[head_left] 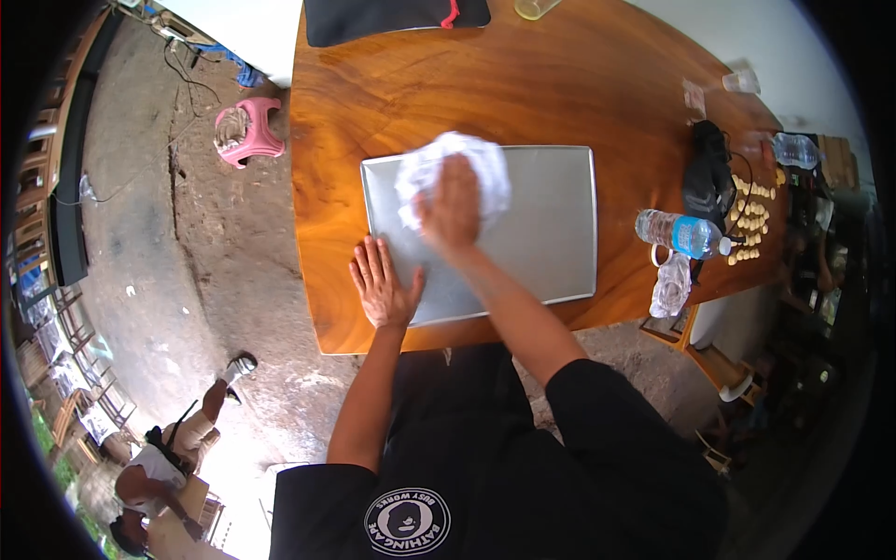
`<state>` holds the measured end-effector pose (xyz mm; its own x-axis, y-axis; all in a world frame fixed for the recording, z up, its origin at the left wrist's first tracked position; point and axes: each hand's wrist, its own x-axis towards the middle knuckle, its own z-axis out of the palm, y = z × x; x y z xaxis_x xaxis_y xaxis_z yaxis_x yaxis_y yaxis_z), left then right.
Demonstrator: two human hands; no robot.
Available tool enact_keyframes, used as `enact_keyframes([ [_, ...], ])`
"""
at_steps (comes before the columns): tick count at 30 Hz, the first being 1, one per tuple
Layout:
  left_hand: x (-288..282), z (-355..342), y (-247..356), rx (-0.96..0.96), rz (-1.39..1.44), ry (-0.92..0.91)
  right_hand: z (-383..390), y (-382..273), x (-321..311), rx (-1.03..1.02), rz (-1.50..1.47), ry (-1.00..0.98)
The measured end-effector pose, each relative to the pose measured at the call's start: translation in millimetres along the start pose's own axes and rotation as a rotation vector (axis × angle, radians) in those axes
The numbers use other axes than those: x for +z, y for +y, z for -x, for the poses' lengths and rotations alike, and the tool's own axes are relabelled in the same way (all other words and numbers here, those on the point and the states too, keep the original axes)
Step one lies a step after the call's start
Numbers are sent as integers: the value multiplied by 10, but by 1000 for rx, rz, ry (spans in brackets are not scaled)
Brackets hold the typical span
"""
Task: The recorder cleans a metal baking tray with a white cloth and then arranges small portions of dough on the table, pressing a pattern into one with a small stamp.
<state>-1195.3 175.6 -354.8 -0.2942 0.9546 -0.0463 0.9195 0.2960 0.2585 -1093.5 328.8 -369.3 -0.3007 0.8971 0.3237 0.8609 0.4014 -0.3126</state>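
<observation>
A shallow silver metal tray (546, 229) lies flat on the wooden table (532, 84). My right hand (454, 207) is pressed onto a bunched white cloth (495, 173) over the tray's upper left part. Both the hand and the cloth are smeared by motion, and the fingers' exact grip is hard to see. Fingers spread, my left hand (383, 287) rests flat on the tray's near left corner, partly over its rim, and holds nothing.
Right of the tray lie a water bottle (677, 233), a crumpled clear plastic piece (670, 287), a black bag (707, 177) and rows of small pale pieces (749, 219). A dark flat case (392, 21) sits at the far edge. A pink stool (252, 131) and a person (168, 462) are on the left.
</observation>
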Motion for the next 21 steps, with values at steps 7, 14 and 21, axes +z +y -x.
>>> enact_keyframes([
  [7,55,70,-34,-28,-4,53,-117,222,-122,-315,-287,-127],
  [14,-41,-62,40,-15,33,12,-26,1744,-654,255,433,61],
  [21,118,-5,-120,-16,79,44,1115,-138,-621,-210,-42,-351],
])
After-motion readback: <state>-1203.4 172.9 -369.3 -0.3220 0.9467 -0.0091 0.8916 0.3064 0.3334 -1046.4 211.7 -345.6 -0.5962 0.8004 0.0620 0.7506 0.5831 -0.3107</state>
